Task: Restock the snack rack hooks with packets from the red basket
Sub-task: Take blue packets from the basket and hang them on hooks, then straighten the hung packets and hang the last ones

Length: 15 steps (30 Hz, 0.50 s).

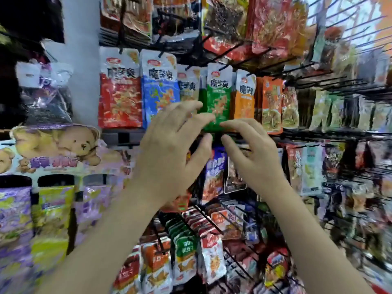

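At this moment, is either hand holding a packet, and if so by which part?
Neither plainly grips anything. The left hand and right hand are spread, fingertips at the bottom edge of the hanging green packet; contact cannot be told.

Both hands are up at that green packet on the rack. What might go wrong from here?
The green packet hangs tight between neighbours, so the left hand or right hand may knock the orange packet askew. Neither hand shows a firm grip, so a tugged packet might slip onto the packets below.
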Each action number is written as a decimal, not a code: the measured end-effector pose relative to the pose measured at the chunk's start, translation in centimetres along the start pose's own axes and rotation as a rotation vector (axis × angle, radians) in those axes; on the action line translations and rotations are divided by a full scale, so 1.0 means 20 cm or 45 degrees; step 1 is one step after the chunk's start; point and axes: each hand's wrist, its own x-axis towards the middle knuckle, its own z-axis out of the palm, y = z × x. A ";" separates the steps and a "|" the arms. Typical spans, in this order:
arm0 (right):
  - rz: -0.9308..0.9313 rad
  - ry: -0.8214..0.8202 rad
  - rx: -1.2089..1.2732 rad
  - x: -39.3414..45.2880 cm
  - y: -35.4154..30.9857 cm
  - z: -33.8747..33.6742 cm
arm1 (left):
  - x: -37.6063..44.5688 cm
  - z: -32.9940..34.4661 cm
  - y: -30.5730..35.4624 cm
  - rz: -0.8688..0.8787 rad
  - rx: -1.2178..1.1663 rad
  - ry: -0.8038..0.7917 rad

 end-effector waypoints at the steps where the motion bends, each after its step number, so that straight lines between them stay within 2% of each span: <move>1: 0.041 -0.009 -0.028 -0.10 0.05 -0.07 | -0.04 0.09 0.07 0.017 -0.088 -0.047; 4: 0.241 -0.101 -0.156 -0.46 0.28 -0.27 | -0.22 0.45 0.28 0.009 -0.264 -0.308; 8: 0.737 -0.308 -0.309 -1.07 0.66 -0.50 | -0.55 0.99 0.52 -0.097 -0.403 -0.838; 11: 1.057 -0.471 -0.400 -1.59 0.89 -0.65 | -0.83 1.35 0.73 -0.114 -0.484 -1.161; 15: 1.424 -0.509 -0.414 -2.20 1.03 -0.87 | -1.15 1.70 1.08 -0.158 -0.635 -1.494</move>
